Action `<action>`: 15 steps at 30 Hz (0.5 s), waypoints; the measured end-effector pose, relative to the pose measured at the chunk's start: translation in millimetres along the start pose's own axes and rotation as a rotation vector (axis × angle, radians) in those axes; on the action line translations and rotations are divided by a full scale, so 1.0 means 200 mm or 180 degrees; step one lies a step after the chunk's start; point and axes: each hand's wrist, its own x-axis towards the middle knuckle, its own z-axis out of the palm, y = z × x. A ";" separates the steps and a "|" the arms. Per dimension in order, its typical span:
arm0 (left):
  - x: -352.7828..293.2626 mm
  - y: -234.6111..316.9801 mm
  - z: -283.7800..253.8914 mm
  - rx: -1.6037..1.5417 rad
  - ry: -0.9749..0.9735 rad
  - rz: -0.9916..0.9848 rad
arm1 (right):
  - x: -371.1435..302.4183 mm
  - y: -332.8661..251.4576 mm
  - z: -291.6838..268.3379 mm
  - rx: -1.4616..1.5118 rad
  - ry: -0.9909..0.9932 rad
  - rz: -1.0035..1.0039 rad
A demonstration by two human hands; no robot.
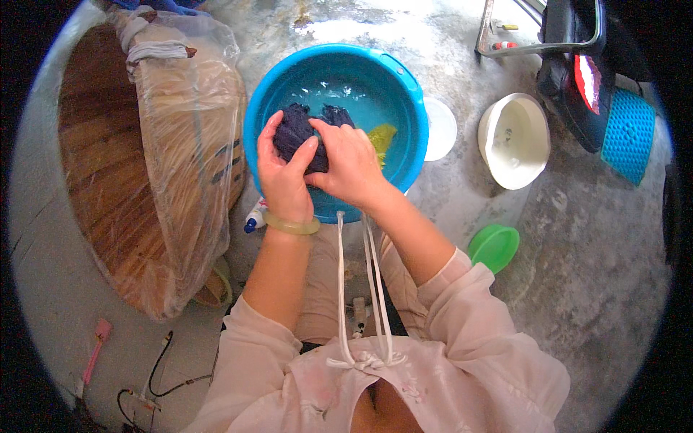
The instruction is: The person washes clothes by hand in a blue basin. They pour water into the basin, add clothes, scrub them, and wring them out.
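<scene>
Both my hands are closed around a bunched dark navy cloth (294,130) above a round blue basin (257,79). My left hand (285,177) grips its left side, with a pale bangle (292,226) on that wrist. From the right, my right hand (350,160) presses its fingers and thumb into the same cloth. Another dark piece of fabric (336,115) shows just beyond my right hand; whether it joins the held cloth I cannot tell. Water lies in the basin, and a yellow-green cloth (381,141) rests in it at the right side.
A large wooden tub (101,144) under clear plastic stands at left. A white bottle with a blue cap (254,216) lies by the basin. To the right are a white disc (439,130), a white bowl (514,141), a green basin (494,247) and a blue perforated basket (628,136).
</scene>
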 end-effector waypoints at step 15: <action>0.15 -0.24 -0.43 0.3258 0.0059 0.0626 | 0.11 0.39 0.01 -0.0608 0.1010 0.0765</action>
